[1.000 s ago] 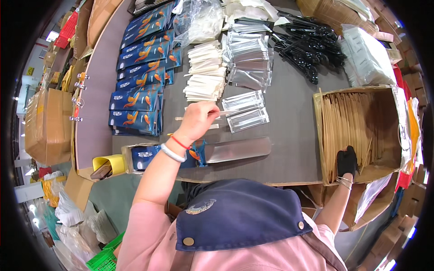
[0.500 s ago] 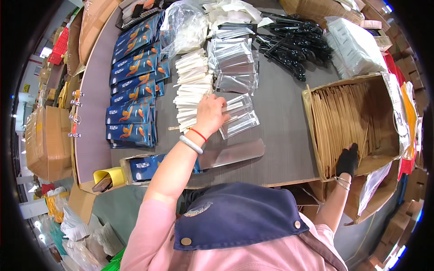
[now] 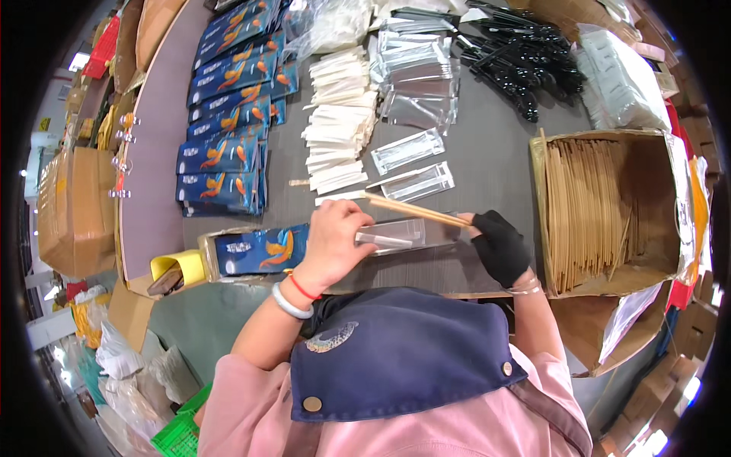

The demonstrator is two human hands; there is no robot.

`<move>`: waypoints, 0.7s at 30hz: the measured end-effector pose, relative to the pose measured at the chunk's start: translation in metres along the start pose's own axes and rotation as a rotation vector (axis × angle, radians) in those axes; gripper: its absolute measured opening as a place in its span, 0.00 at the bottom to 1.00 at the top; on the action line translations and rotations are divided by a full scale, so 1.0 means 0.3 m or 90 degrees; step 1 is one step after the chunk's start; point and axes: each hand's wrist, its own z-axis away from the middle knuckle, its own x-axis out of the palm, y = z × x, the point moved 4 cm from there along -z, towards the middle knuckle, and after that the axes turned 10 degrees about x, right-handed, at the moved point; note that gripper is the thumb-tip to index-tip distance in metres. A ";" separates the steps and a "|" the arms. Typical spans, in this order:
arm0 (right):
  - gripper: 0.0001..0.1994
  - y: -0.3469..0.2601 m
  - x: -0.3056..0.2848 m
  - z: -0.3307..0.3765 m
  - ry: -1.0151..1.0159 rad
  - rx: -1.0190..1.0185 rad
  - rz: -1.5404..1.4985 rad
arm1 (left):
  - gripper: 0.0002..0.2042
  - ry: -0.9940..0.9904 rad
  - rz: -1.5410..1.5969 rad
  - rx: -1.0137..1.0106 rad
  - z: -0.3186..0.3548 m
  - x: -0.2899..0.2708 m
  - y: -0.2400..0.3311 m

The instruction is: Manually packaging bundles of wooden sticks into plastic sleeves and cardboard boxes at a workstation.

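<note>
Bright, even light from above fills the scene, so the grey worktop (image 3: 487, 152) shows only soft, short shadows, while the clear plastic sleeves (image 3: 415, 84) and the white bags at the top throw pale glare. The fisheye lens bends the worktop's near edge and the cardboard box (image 3: 609, 206) into curves, squeezes everything toward the rim, and closes the picture in a black round border. The centre is sharp, down to the wooden chopsticks (image 3: 415, 209), but the outer ring goes soft and smeared, with small blown-out patches at the left and lower right edge.
</note>
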 end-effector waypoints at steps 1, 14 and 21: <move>0.09 0.013 0.014 0.006 -0.010 0.000 0.002 | 0.20 0.054 -0.003 -0.003 0.025 -0.037 0.007; 0.08 0.014 0.166 -0.080 0.043 -0.104 0.125 | 0.38 0.079 -0.050 0.051 0.069 0.016 0.009; 0.21 -0.186 0.354 -0.086 -0.099 -0.057 -0.138 | 0.36 0.075 -0.064 0.096 0.008 0.016 0.032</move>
